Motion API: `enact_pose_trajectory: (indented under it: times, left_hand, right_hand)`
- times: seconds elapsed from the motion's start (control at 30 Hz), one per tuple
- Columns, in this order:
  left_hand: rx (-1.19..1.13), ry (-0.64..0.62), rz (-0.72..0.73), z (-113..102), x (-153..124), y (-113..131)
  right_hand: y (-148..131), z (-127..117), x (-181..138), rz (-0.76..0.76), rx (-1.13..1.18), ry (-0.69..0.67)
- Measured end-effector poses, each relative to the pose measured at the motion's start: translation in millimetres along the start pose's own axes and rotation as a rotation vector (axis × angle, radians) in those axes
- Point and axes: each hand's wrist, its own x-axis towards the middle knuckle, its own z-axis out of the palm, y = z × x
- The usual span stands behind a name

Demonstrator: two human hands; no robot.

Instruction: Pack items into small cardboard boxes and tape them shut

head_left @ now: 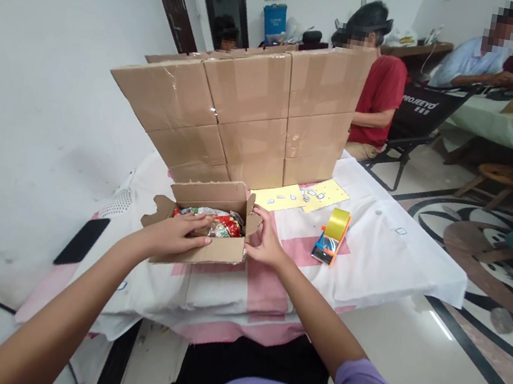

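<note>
An open cardboard box (205, 250) with its flaps up stands near the table's front edge. Inside it lie shiny red and coloured packets (226, 225), partly covered by my hand. My left hand (181, 232) reaches over the near wall and rests flat on the packets, fingers stretched out. At the box's right end, my right hand (265, 241) grips the side wall and flap between thumb and fingers. A tape dispenser (332, 236) with a yellow roll lies to the right of the box.
Behind the box rises a wall of taped cardboard boxes (254, 113). Yellow printed sheets (280, 197) lie at its foot. A black flat object (81, 241) is at the left edge. A person in a red shirt (382, 88) sits beyond the wall; another person sits farther right.
</note>
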Motion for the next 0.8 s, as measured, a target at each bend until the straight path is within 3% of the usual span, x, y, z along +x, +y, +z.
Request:
enact_pose_trajectory:
  times: [0.07, 0.17, 0.23, 0.33, 0.4, 0.47, 0.57, 0.63, 0.8]
  left_hand:
    - [-0.007, 0.1, 0.025, -3.7, 1.8, 8.0]
    - [-0.071, 0.216, 0.173, -0.3, 9.8, 30.7]
    - [-0.109, 0.149, 0.253, 7.7, 17.7, 48.5]
    - [-0.105, 0.071, 0.228, 17.2, 24.0, 64.7]
    - [-0.11, 0.098, 0.233, 17.8, 19.4, 61.6]
    - [-0.125, 0.231, 0.202, 15.8, 8.8, 47.7]
    - [-0.153, 0.403, -0.034, 14.7, -4.8, 21.4]
    - [-0.16, 0.342, -0.138, 15.8, -4.2, 12.4]
    - [-0.179, 0.188, -0.113, 11.1, 10.9, 18.5]
  right_hand:
    - [-3.1, -1.1, 1.3, -0.002, -0.009, -0.043]
    - [-5.9, -2.7, 3.2, -0.02, -0.019, -0.062]
    - [-6.0, -3.1, 4.4, -0.065, -0.01, -0.052]
    - [-5.9, -3.4, 5.8, -0.092, -0.021, -0.08]
    - [-6.8, -3.7, 6.3, -0.069, -0.069, -0.111]
    - [-8.1, -4.1, 6.3, -0.052, -0.116, -0.127]
    - [-8.5, -4.0, 5.5, -0.043, -0.136, -0.133]
    - [-7.2, -3.3, 4.9, -0.031, -0.129, -0.128]
    - [-3.9, -1.1, 5.3, -0.018, -0.114, -0.107]
